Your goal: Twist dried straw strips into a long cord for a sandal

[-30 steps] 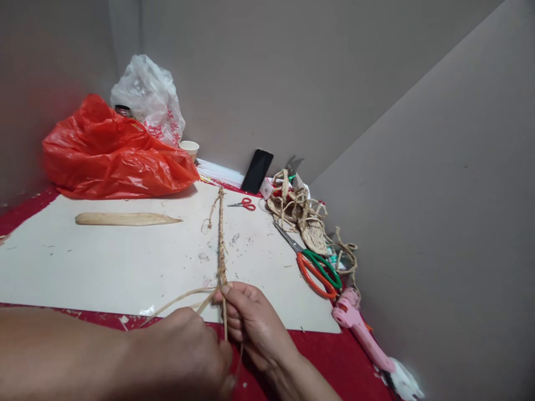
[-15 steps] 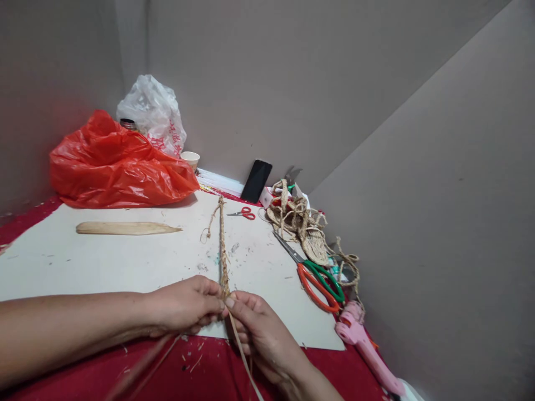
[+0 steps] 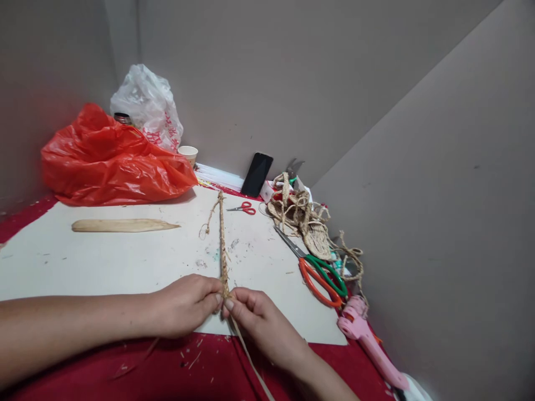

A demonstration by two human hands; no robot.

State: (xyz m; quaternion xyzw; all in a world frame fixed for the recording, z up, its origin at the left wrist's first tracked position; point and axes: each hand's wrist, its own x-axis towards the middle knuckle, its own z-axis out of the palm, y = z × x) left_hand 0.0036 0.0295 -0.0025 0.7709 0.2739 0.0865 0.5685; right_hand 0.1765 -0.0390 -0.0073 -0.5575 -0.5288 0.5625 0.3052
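Note:
A tan straw braid [image 3: 223,239] runs away from me along the white board, with a thin knotted cord at its far end. At its near end, my left hand [image 3: 194,303] pinches the braid from the left. My right hand [image 3: 261,320] grips the same end from the right, thumb and fingertips pressed together close to the left fingertips. A loose pale strand [image 3: 251,362] trails from beneath the right hand toward me. Another thin reddish strand lies blurred below the left wrist. The exact crossing of strands between the fingertips is hidden.
On the white board [image 3: 137,262] lie a flat wooden blade [image 3: 125,225] and small red scissors [image 3: 242,208]. Large scissors [image 3: 321,278], woven straw pieces [image 3: 315,239] and a pink holder [image 3: 371,345] line the right. A red bag [image 3: 117,161], paper cup [image 3: 189,154] and phone [image 3: 257,174] stand behind.
The view has shifted slightly. Both hands stay at the braid's near end; the left fingers have closed in more, and the strands below the left wrist have swung and partly dropped from sight.

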